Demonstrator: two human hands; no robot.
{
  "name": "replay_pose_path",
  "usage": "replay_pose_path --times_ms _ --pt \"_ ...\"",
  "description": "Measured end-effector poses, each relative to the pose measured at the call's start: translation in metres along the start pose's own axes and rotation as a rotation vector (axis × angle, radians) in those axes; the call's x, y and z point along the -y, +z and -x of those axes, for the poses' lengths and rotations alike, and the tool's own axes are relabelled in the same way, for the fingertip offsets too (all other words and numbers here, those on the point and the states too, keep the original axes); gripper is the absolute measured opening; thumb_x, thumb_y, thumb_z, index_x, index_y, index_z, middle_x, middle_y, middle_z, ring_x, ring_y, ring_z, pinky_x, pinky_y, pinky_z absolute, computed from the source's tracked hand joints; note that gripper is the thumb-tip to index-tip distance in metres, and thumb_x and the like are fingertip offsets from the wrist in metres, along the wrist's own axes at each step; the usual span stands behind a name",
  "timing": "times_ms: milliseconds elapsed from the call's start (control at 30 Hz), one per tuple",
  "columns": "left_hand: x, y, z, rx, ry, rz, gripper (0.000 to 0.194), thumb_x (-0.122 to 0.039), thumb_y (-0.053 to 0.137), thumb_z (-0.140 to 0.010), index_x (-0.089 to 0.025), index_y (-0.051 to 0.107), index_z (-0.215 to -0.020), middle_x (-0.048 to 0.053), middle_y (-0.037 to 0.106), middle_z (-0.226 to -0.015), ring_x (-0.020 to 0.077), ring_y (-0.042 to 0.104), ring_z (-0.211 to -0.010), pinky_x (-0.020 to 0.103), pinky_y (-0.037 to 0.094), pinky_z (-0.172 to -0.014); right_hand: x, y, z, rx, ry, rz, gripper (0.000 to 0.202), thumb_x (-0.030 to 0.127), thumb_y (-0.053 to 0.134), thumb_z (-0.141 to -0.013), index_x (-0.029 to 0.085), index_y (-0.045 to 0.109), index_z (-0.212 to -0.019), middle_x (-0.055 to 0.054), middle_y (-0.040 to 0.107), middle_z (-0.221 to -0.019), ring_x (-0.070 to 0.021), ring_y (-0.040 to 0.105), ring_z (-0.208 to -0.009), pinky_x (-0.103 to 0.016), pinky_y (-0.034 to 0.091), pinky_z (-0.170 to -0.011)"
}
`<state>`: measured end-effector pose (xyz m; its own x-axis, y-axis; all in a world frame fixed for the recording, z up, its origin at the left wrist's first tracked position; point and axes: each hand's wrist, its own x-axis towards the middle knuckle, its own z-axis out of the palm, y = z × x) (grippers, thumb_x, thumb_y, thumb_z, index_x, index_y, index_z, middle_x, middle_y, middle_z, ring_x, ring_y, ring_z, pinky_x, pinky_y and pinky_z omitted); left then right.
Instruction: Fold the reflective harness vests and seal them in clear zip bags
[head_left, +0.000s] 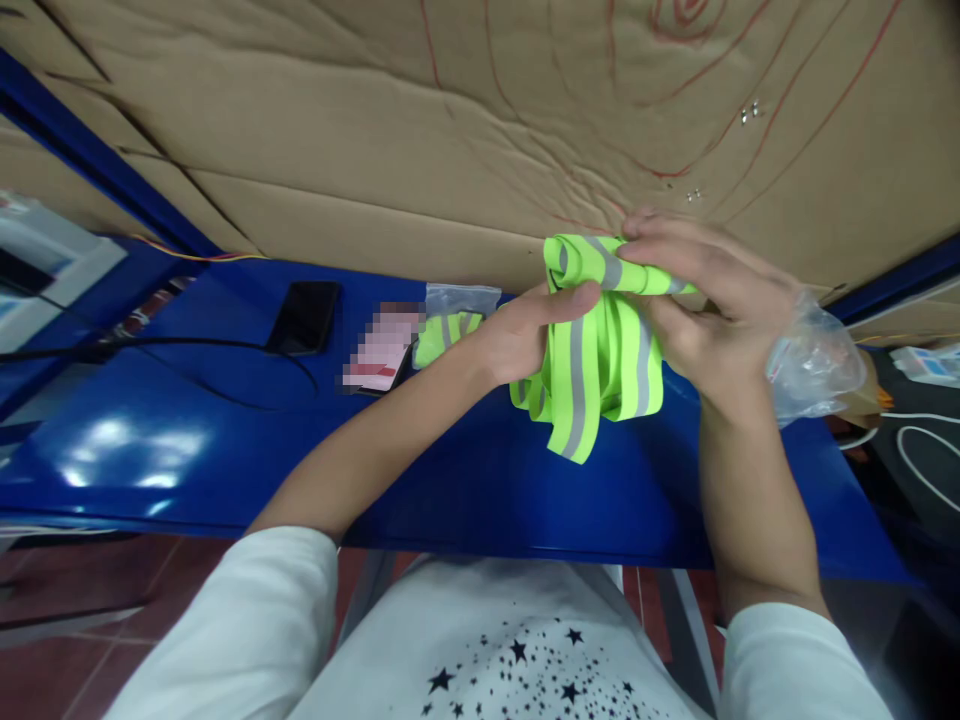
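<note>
Both hands hold a neon yellow-green reflective vest (574, 390) with grey stripes, lifted over the blue table. Its upper part is rolled, and looped straps hang down below. My left hand (529, 335) grips it from the left, the thumb lying across the front. On the right, my right hand (712, 290) is closed around the end of the roll, fingers over the top and thumb beneath. The left fingers are mostly hidden behind the fabric. Beyond the left wrist lies a clear plastic bag (457, 300) with matching neon fabric in it.
A black phone (304, 317) lies on the blue table (187, 430), with a second phone, its screen blurred (386, 345), beside it. Black cables (150, 348) cross the left side. A crumpled clear bag (817, 365) sits at right. A cardboard panel (375, 150) stands along the back.
</note>
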<state>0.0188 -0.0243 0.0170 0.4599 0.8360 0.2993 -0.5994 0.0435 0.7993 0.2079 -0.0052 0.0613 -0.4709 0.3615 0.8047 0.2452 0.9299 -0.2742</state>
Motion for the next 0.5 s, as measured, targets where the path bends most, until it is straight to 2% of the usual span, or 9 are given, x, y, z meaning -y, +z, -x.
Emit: replay_pose_path --times_ms 67,200,267,333,433,500 --pt "-0.002 -0.001 0.000 -0.029 0.030 -0.002 0.053 -0.061 0.087 -0.072 -0.020 0.075 -0.104 0.004 0.078 -0.111 0.0366 0.063 -0.135 0.046 0.057 -0.109 -0.001 -0.003 -0.001 0.066 0.035 0.002 0.041 0.025 0.067 -0.096 0.046 0.072 -0.131 0.009 0.069 -0.141 -0.0305 0.063 -0.136 -0.053 0.050 -0.122" --pt "-0.010 -0.005 0.000 0.006 0.081 -0.002 0.069 -0.069 0.091 -0.062 -0.024 0.076 -0.112 0.003 0.078 -0.113 0.0353 0.067 -0.131 0.043 0.060 -0.104 -0.001 -0.015 -0.007 0.245 -0.038 -0.097 0.049 0.021 0.061 -0.100 0.042 0.064 -0.144 0.009 0.058 -0.154 -0.0278 0.052 -0.149 -0.054 0.036 -0.132" --pt "-0.012 -0.007 0.000 0.014 0.083 -0.009 0.064 -0.067 0.088 -0.069 -0.025 0.076 -0.116 0.004 0.078 -0.118 0.0336 0.068 -0.129 0.042 0.061 -0.103 -0.002 -0.022 -0.010 0.367 -0.033 -0.141 0.052 0.024 0.063 -0.100 0.040 0.060 -0.150 0.007 0.053 -0.160 -0.0294 0.045 -0.154 -0.056 0.031 -0.133" --pt "-0.012 -0.007 0.001 0.005 0.059 -0.003 0.059 -0.062 0.085 -0.077 -0.023 0.074 -0.119 0.005 0.077 -0.122 0.0335 0.067 -0.131 0.043 0.059 -0.106 -0.003 -0.028 -0.011 0.451 0.011 -0.171 0.052 0.028 0.065 -0.100 0.039 0.059 -0.150 0.006 0.051 -0.161 -0.0302 0.044 -0.154 -0.054 0.032 -0.133" --pt "-0.013 -0.002 0.003 -0.043 0.036 0.033 0.051 -0.047 0.082 -0.082 -0.024 0.069 -0.126 0.003 0.072 -0.134 0.0324 0.064 -0.135 0.045 0.056 -0.110 -0.002 -0.028 -0.011 0.440 0.039 -0.189 0.045 0.032 0.066 -0.100 0.039 0.065 -0.145 0.005 0.055 -0.159 -0.0298 0.048 -0.152 -0.051 0.036 -0.131" --pt "-0.016 0.003 0.003 -0.099 0.033 0.071 0.046 -0.037 0.078 -0.084 -0.025 0.068 -0.127 0.001 0.071 -0.137 0.0299 0.067 -0.132 0.041 0.057 -0.107 0.002 -0.024 -0.011 0.406 0.061 -0.155 0.040 0.033 0.067 -0.099 0.039 0.069 -0.139 0.005 0.057 -0.156 -0.0299 0.050 -0.151 -0.054 0.038 -0.129"
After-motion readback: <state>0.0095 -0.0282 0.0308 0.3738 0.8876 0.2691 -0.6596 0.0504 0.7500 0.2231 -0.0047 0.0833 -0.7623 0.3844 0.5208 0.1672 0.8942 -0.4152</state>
